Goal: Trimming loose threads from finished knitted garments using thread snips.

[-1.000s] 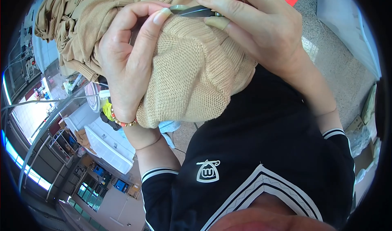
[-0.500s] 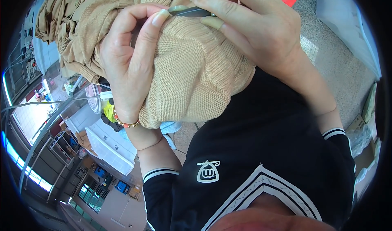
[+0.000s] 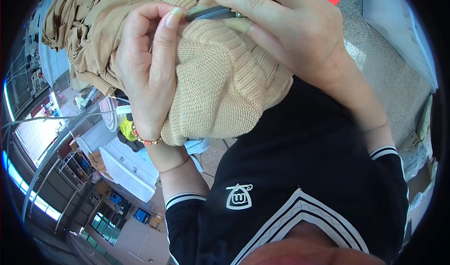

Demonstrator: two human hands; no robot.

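Work seemingly midway, remainder unclear: left hand [image 3: 149, 58] pinches beige knit [image 3: 211, 89], while right hand [image 3: 302, 33], fingers closed, holds a dark-bladed tool [image 3: 211, 13].

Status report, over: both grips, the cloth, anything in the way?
Left grip on beige knit cloth. Right grip holding dark blade at ribbed edge. Knit pile beyond left grip; no blockage seen.

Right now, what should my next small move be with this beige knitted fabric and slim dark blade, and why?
I'd probably ease your left hand slightly back from the slim dark blade in your right hand: its tip appears right beside your left thumb.
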